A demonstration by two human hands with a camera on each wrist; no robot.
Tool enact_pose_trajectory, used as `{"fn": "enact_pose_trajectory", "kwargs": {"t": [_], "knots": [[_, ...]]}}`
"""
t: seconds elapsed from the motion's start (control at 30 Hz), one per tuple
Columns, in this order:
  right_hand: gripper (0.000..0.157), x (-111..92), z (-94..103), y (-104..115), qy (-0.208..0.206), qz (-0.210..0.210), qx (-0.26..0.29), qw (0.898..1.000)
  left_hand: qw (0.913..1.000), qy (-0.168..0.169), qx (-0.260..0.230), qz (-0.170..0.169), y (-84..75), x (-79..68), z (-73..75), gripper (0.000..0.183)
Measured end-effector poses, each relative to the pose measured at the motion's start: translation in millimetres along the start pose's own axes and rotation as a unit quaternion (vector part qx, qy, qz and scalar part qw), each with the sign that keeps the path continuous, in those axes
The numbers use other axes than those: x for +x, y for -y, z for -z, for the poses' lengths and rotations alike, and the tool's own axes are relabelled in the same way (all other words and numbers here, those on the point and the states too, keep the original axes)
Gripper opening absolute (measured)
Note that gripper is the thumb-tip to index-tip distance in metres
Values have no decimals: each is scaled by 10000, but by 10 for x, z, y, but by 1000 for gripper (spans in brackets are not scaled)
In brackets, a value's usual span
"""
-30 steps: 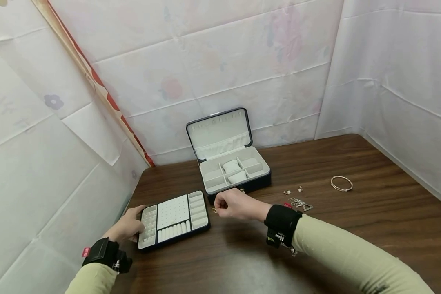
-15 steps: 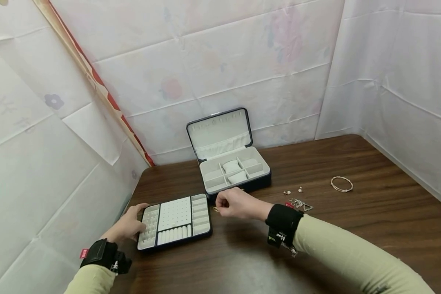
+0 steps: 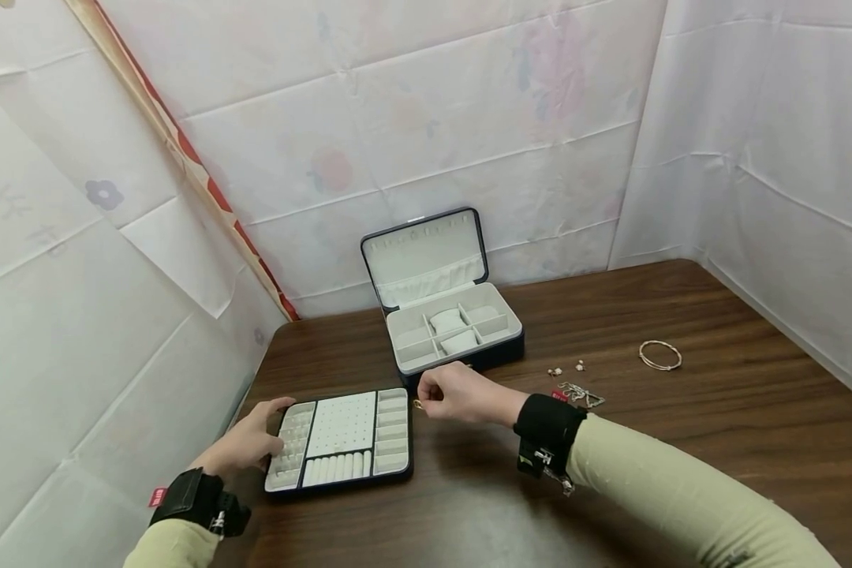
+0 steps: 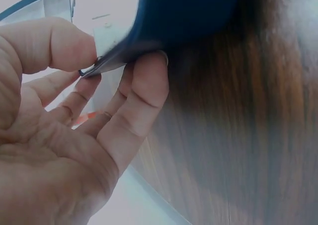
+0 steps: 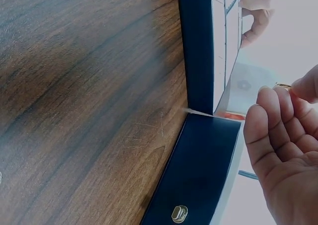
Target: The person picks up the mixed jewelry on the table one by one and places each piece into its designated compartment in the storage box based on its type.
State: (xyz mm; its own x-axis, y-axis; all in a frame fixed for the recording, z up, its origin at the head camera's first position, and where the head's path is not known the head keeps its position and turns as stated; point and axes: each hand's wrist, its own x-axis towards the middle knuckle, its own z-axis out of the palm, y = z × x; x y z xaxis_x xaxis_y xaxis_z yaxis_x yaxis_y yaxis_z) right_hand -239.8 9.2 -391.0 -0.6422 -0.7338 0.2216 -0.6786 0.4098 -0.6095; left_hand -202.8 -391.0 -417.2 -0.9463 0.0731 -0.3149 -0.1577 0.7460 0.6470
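A dark-blue jewelry tray (image 3: 341, 422) with white compartments and a row of ring rolls lies on the table. My left hand (image 3: 247, 439) grips its left edge; in the left wrist view the thumb is over the rim and fingers press the outer wall of the tray (image 4: 184, 16). My right hand (image 3: 461, 393) pinches a small gold ring (image 5: 283, 85) between thumb and fingertips, just off the tray's right end. Behind it stands the open jewelry box (image 3: 500, 356), lid raised, with two white cushions in its sections.
To the right lie a bangle (image 3: 660, 355), a pair of small earrings (image 3: 554, 371) and a silver chain (image 3: 581, 394) on the wooden table (image 3: 738, 418). White patterned sheeting (image 3: 412, 118) walls the table at the back and sides.
The tray has turned clockwise and slid a little toward me, its right end coming nearer, with my left hand on it. My right hand has barely moved and keeps its pinch on the ring.
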Motion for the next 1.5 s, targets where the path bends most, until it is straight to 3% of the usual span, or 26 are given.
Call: {"fn": "enact_pose_trajectory", "kwargs": {"t": [0.17, 0.43, 0.73, 1.0, 1.5], "knots": [[15, -6, -5, -6, 6, 1, 25, 10000, 9998, 172, -29, -46, -41, -12, -66, 86], [14, -11, 3, 7, -2, -17, 57, 10000, 9975, 468, -531, -39, -209, -53, -225, 85], [15, -21, 2, 9, 27, -99, 21, 9999, 9976, 433, -523, 139, -473, -54, -404, 87], [13, -36, -3, -3, 76, -191, 0, 9998, 9982, 364, -239, 414, -584, -42, -442, 88], [19, -42, -39, 10, 337, -289, 346, 9984, 9926, 792, -753, 535, -614, -43, -468, 89]]}}
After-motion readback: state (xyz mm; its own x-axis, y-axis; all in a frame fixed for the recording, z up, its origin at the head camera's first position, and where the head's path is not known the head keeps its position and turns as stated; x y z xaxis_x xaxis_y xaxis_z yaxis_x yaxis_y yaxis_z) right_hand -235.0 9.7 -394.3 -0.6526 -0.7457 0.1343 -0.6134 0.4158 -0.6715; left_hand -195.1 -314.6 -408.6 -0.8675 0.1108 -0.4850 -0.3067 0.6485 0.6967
